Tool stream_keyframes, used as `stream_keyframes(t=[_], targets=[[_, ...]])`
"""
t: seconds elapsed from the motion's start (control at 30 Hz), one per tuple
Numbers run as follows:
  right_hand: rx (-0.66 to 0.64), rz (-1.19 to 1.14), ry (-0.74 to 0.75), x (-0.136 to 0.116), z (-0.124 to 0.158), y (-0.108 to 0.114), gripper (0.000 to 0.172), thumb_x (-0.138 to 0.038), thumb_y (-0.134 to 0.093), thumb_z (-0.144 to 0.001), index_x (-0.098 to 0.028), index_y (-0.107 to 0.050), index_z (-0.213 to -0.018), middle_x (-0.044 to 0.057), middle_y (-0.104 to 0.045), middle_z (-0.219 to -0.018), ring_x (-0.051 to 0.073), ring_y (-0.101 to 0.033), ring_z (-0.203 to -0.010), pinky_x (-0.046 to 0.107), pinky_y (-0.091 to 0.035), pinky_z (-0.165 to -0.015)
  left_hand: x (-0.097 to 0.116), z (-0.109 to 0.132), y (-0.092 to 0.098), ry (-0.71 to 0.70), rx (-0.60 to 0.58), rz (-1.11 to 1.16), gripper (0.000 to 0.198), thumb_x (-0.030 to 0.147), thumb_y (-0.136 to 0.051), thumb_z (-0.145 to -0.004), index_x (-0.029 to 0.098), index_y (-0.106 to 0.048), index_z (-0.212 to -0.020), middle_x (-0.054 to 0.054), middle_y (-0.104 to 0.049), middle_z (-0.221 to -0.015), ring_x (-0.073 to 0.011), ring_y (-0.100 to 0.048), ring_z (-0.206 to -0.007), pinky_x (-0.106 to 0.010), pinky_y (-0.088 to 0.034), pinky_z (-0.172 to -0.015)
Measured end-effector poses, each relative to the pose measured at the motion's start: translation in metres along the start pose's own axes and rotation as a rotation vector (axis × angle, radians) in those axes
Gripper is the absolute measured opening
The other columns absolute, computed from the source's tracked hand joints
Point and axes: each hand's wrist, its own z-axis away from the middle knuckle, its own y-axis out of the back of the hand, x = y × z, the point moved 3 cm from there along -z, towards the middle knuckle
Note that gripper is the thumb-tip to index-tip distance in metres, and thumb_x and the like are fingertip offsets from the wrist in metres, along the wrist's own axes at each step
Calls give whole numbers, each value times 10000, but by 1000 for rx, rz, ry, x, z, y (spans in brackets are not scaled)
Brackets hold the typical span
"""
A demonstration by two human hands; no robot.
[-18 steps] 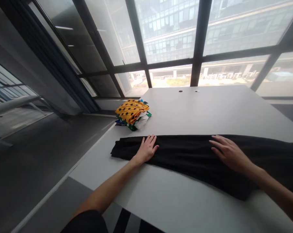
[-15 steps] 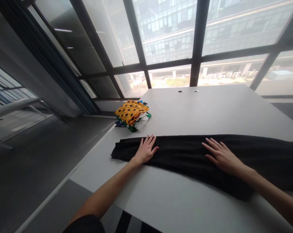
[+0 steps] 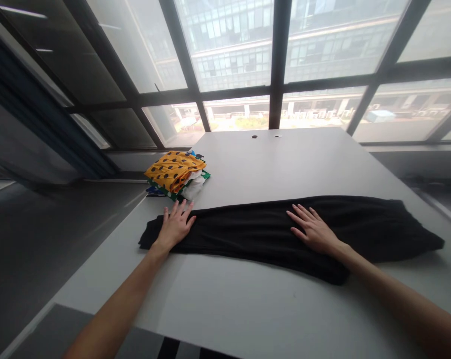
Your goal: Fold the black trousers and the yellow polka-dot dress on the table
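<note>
A pair of black trousers (image 3: pixel 244 232), folded lengthwise, lies flat across the white table. Its narrow leg end points left and the wider end reaches to the right. My left hand (image 3: pixel 175 227) rests palm down near the narrow end, fingers spread over the cloth. Farther right, my right hand (image 3: pixel 311 229) lies flat on the middle of the trousers with fingers stretched out. Neither hand grips the fabric. Just beyond my left hand sits a pile of folded clothes (image 3: pixel 173 169), with an orange, black-dotted piece on top and green, white and blue cloth showing below.
The white table (image 3: pixel 240 304) extends to the large framed windows (image 3: pixel 233 50). Two small round cable holes (image 3: pixel 254 136) are near its far edge. A dark blue curtain (image 3: pixel 49 109) hangs at the left, above grey floor (image 3: pixel 68 224).
The view has swung to the right, so the whole wide end of the trousers now shows. My left hand has slid slightly toward the trousers' far edge; my right hand remains flat on the cloth.
</note>
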Motion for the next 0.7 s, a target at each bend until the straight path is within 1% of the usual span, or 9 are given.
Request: stream_keyframes(t=[0.1, 0.2, 0.3, 0.37, 0.4, 0.5, 0.57, 0.63, 0.7], targets=[[12, 9, -8, -6, -1, 7, 612, -515, -399, -1068, -247, -412, -1619, 97, -281, -1705, 260, -225, -1592, 538, -178, -1291, 58, -2, 16, -166, 74, 80, 579, 417, -372, -1080, 172, -446, -1599, -140, -381, -1669, -355, -279, -1570, -630, -180, -1262], [98, 27, -42, -18, 1, 17, 574, -448, -370, -1085, -223, -430, -1610, 108, -273, -1711, 256, -224, -1594, 530, -166, -1293, 122, -5, 20, -352, 15, 207, 594, 486, -363, -1091, 218, -413, -1620, -103, -376, -1675, -310, -307, -1566, -570, -244, -1266], [155, 48, -74, -21, 5, 25, 588, -434, -316, -1099, -200, -378, -1635, 101, -258, -1719, 228, -198, -1602, 490, -166, -1298, 159, -10, 11, -480, -50, 260, 609, 547, -401, -1078, 299, -377, -1634, -66, -307, -1705, -324, -262, -1582, -602, -242, -1257], [134, 77, -134, -2, 10, 28, 611, -470, -318, -1094, -215, -347, -1649, 90, -232, -1728, 241, -172, -1608, 524, -152, -1295, 165, -13, -1, -509, -74, 257, 607, 570, -412, -1071, 343, -362, -1633, -52, -277, -1714, -344, -241, -1586, -641, -237, -1243], [109, 99, -189, 15, 14, 29, 618, -488, -321, -1090, -227, -345, -1649, 87, -222, -1731, 256, -162, -1610, 558, -140, -1288, 164, -14, -7, -514, -82, 251, 603, 576, -408, -1071, 359, -355, -1632, -46, -267, -1716, -349, -238, -1586, -652, -240, -1237], [16, 172, -439, 89, 39, 38, 637, -524, -314, -1077, -235, -357, -1643, 102, -225, -1730, 299, -164, -1607, 632, -123, -1265, 156, -17, -18, -519, -86, 227, 598, 583, -393, -1074, 391, -321, -1635, -19, -235, -1723, -343, -221, -1591, -647, -255, -1231], [-21, 211, -607, 140, 62, 46, 662, -545, -310, -1067, -222, -356, -1644, 117, -255, -1722, 309, -193, -1599, 630, -136, -1264, 153, -18, -21, -515, -82, 214, 597, 588, -389, -1073, 405, -309, -1636, -1, -223, -1725, -335, -213, -1594, -634, -256, -1235], [-39, 240, -680, 178, 82, 54, 667, -552, -295, -1062, -234, -349, -1647, 101, -273, -1719, 315, -216, -1591, 639, -142, -1261, 153, -18, -22, -515, -86, 207, 596, 590, -382, -1074, 412, -301, -1637, 7, -217, -1724, -332, -210, -1595, -632, -248, -1239], [-47, 251, -703, 198, 94, 59, 661, -557, -278, -1060, -260, -344, -1647, 81, -275, -1721, 319, -226, -1586, 662, -154, -1250, 154, -18, -23, -518, -96, 206, 600, 592, -375, -1074, 411, -291, -1640, 7, -207, -1726, -335, -205, -1596, -641, -235, -1240]])
